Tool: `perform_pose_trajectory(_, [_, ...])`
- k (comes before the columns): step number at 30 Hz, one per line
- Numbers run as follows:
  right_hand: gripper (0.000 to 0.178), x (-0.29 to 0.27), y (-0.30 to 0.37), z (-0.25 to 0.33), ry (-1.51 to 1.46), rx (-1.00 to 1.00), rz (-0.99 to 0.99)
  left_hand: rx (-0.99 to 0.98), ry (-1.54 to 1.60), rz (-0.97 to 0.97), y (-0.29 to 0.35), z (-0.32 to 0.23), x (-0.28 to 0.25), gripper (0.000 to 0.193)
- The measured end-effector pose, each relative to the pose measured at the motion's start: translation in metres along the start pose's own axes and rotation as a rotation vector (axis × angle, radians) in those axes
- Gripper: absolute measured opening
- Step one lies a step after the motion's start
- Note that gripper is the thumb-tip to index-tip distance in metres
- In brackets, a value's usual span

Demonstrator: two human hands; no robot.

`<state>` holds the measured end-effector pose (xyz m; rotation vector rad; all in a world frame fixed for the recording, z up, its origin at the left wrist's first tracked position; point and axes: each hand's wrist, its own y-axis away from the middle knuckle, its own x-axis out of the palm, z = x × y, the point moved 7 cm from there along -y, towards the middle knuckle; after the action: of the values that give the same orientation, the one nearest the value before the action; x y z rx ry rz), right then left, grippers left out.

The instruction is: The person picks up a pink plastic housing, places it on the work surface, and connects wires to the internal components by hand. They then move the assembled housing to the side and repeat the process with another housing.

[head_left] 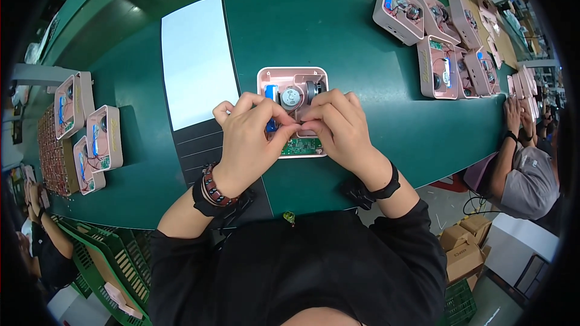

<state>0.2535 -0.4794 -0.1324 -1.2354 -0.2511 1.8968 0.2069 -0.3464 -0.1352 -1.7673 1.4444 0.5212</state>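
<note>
In front of me on the bench lies a pink speaker housing (292, 70), its inside facing up. A round silver part (290, 98) sits in its middle, with a dark round driver (312, 91) to the right and a blue cylinder (271, 92) to the left. Across the near end runs a green circuit board (304, 147). Both my hands work over the housing, fingertips almost meeting above the board. My left hand (249, 139) is closed in a pinch. My right hand (342, 128) pinches beside it; whatever is between the fingers is too small or hidden.
Several similar pink housings (399, 13) stand at the far right, and more (104, 139) at the left beside a brown crate of small parts (53, 151). A white sheet (199, 60) lies left of my work. Co-workers' hands (515, 115) show at the right edge.
</note>
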Motion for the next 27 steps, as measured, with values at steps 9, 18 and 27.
perform_pose_trajectory(9, [0.023,0.001,0.002,0.002,0.025,0.041,-0.022,0.036,0.060,-0.004,-0.005,-0.003,0.002,0.007])
perform_pose_trajectory(18, [0.023,0.000,0.001,-0.005,-0.042,0.099,0.028,0.077,0.021,0.013,-0.007,-0.002,0.005,0.008])
perform_pose_trajectory(27, [0.018,-0.004,0.001,0.005,0.105,-0.032,-0.019,0.103,-0.038,0.036,-0.007,-0.009,0.000,0.009])
